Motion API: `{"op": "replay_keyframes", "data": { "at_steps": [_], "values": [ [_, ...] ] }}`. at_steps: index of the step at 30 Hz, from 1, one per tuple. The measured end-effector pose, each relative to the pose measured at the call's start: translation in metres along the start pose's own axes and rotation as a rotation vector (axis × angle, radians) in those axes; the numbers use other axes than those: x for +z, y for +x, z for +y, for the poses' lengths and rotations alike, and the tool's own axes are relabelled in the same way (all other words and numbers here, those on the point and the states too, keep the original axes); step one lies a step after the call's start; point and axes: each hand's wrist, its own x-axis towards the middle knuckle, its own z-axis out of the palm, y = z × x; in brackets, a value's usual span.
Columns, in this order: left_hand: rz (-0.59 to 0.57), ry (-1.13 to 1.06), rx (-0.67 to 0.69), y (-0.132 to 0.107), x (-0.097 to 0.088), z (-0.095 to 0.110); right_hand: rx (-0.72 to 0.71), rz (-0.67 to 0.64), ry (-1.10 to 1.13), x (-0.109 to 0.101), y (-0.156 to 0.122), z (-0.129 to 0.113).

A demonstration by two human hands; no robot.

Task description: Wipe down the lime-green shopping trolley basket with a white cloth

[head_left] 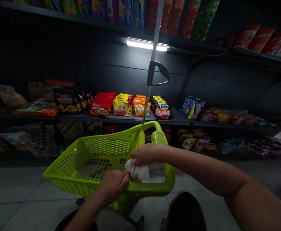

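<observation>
A lime-green shopping cart (116,138) stands before me, its basket to the left and its looped handle (169,179) to the right. My left hand (114,183) is closed over the basket's near rim, close to where the handle begins. Between the basket and the handle, my right hand (146,152) grips a crumpled white cloth or tissue (131,166), part of which hangs below the fingers. The hand is slightly blurred. Through the holed walls and the grid floor of the basket I see no goods inside.
A metal pole (156,38) with a dark grip (157,73) rises from the cart. Behind it, a dark shelf (133,118) carries red, yellow, orange and black noodle packets. More snack bags lie on lower shelves. My knee (186,211) is near the handle, above pale floor tiles (15,186).
</observation>
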Motion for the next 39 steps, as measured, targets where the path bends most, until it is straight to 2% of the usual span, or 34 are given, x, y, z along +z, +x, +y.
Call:
{"op": "replay_keyframes", "data": {
  "at_steps": [3, 5, 7, 9, 11, 14, 15, 17, 20, 22, 24, 26, 28, 29, 30, 31, 33, 35, 36, 37, 39],
  "values": [
    [0.022, -0.003, 0.021, 0.001, 0.002, 0.004, 0.274, 0.064, -0.056, -0.012, 0.022, 0.039],
    [0.038, -0.004, 0.022, 0.002, 0.003, 0.006, 0.368, 0.099, -0.086, -0.016, 0.036, 0.056],
    [0.051, 0.007, -0.001, 0.004, 0.003, 0.008, 0.382, 0.128, -0.099, -0.017, 0.042, 0.06],
    [0.038, 0.021, -0.032, 0.005, 0.002, 0.008, 0.358, 0.128, -0.102, -0.014, 0.036, 0.048],
    [0.016, 0.028, -0.064, 0.007, -0.001, 0.007, 0.254, 0.088, -0.084, -0.01, 0.019, 0.027],
    [-0.009, 0.033, -0.099, 0.01, -0.004, 0.004, -0.016, 0.006, 0.015, -0.003, -0.023, -0.007],
    [-0.01, 0.033, -0.102, 0.01, -0.005, 0.003, -0.053, 0.009, 0.054, -0.001, -0.037, -0.015],
    [-0.004, 0.038, -0.097, 0.011, -0.004, 0.0, -0.008, 0.064, 0.137, 0.006, -0.062, -0.024],
    [0.027, 0.047, -0.087, 0.011, -0.002, -0.003, 0.004, 0.201, 0.363, 0.022, -0.087, -0.016],
    [0.044, 0.048, -0.078, 0.01, 0.0, -0.004, -0.063, 0.364, 0.652, 0.041, -0.099, -0.003],
    [0.055, 0.058, -0.075, 0.008, 0.001, -0.005, -0.027, 0.674, 1.047, 0.068, -0.111, 0.012],
    [0.064, 0.075, -0.077, 0.007, 0.002, -0.006, 0.15, 1.117, 1.471, 0.102, -0.122, 0.025],
    [0.073, 0.083, -0.074, 0.006, 0.003, -0.008, 0.383, 1.495, 1.725, 0.137, -0.129, 0.033],
    [0.077, 0.083, -0.074, 0.006, 0.004, -0.009, 0.478, 1.608, 1.78, 0.153, -0.129, 0.033],
    [0.082, 0.081, -0.074, 0.006, 0.004, -0.01, 0.541, 1.647, 1.829, 0.165, -0.127, 0.03],
    [0.09, 0.078, -0.074, 0.007, 0.004, -0.011, 0.568, 1.614, 1.904, 0.174, -0.122, 0.024],
    [0.108, 0.075, -0.069, 0.008, 0.006, -0.013, 0.505, 1.393, 2.193, 0.18, -0.106, 0.002],
    [0.13, 0.068, -0.05, 0.01, 0.008, -0.014, 0.295, 1.098, 2.541, 0.171, -0.087, -0.023],
    [0.146, 0.064, -0.041, 0.011, 0.009, -0.014, 0.175, 1.009, 2.675, 0.163, -0.079, -0.035],
    [0.171, 0.061, -0.037, 0.012, 0.011, -0.013, 0.072, 0.984, 2.781, 0.155, -0.071, -0.044],
    [0.25, 0.047, -0.03, 0.013, 0.014, -0.012, -0.055, 1.032, 2.923, 0.141, -0.063, -0.055]
  ]
}}
